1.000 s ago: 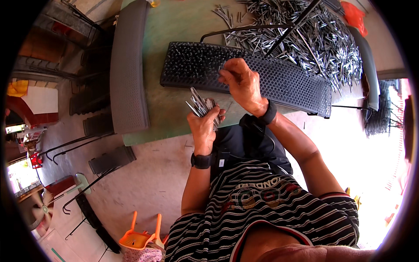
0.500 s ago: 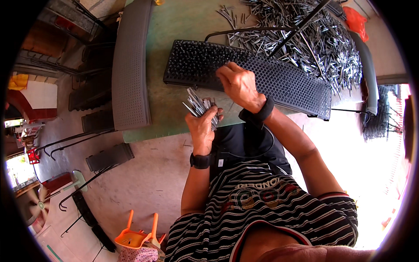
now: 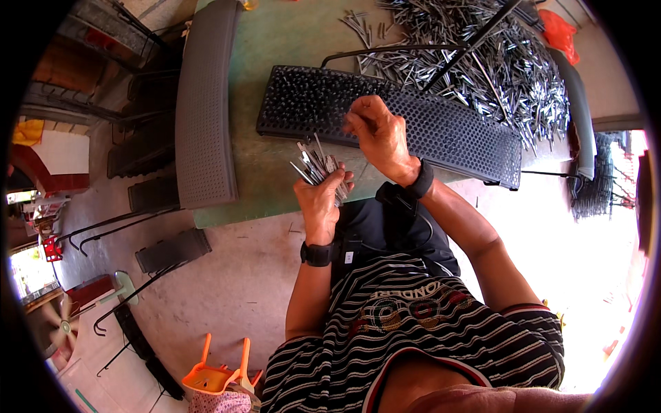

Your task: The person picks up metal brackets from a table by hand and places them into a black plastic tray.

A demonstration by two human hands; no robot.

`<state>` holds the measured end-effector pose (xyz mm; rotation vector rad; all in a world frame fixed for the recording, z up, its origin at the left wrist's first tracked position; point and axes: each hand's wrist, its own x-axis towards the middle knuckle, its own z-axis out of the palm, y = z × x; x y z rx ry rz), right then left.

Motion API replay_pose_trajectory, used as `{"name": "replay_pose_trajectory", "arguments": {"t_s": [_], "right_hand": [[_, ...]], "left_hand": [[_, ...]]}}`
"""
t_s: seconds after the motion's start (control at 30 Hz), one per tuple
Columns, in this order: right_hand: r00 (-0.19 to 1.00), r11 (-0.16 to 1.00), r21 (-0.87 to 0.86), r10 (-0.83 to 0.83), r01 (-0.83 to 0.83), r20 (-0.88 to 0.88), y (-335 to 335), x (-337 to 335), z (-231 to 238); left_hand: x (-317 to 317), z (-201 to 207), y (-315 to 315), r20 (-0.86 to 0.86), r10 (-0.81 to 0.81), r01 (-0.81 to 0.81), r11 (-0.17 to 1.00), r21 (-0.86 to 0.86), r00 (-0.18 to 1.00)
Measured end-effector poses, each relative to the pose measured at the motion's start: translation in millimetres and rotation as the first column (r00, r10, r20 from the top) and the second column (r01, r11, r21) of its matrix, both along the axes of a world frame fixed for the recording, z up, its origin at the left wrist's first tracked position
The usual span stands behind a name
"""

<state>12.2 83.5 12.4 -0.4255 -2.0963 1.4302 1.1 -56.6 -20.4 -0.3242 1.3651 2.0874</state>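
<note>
Grey panel (image 3: pixel 205 103): lies lengthwise at the upper left of the frame, on the green table (image 3: pixel 275 48).

Left hand (image 3: pixel 320 199): centre of the frame, forearm rising from the lower edge, wrist strapped with a black band (image 3: pixel 318 254). The fingers are curled tight around a bundle of metal pins (image 3: pixel 318 165), which fan upward and to the left out of the fist. The bundle hangs just below the near edge of the black tray (image 3: pixel 441 127).

Right hand (image 3: pixel 377 134): just right of the left hand, forearm entering from the lower right, wrist bent back over the tray. The fingers are drawn narrow, tips pinched together at the hand's left side; they appear to grip a single pin, but motion blur prevents confirmation.

Black tray: long perforated mat, running from upper centre toward the right. Its left portion looks denser, possibly filled with pins.

Pin heap (image 3: pixel 475 48): loose silvery pins piled on the table beyond the tray, at the upper right of the frame.
</note>
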Motion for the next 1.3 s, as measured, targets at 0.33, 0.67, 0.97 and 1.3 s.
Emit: {"name": "replay_pose_trajectory", "arguments": {"t_s": [0.33, 0.67, 0.97, 1.3], "right_hand": [[0.995, 0.778, 0.622, 0.093, -0.084, 0.018, 9.5, -8.6, -21.5], [0.925, 0.967, -0.196, 0.220, -0.164, 0.310, 27.4, 16.3, -0.9], [0.986, 0.983, 0.072, -0.167, 0.167, -0.005, 55.3, 9.8, 4.2], [0.995, 0.951, 0.295, -0.096, 0.092, -0.001, 65.2, -2.1, -25.3]], "left_hand": [[1.6, -2.4, -2.6, -0.018, 0.010, -0.010, 1.000, -0.012, 1.000], [14.1, 5.1, 13.9, -0.053, -0.236, 0.238, 0.970, 0.050, 0.970], [13.3, -6.3, 31.3, 0.036, -0.169, 0.165, 0.981, 0.099, 0.985], [6.3, 12.1, 41.1, 0.067, -0.056, 0.053, 0.997, 0.052, 0.996]]}}
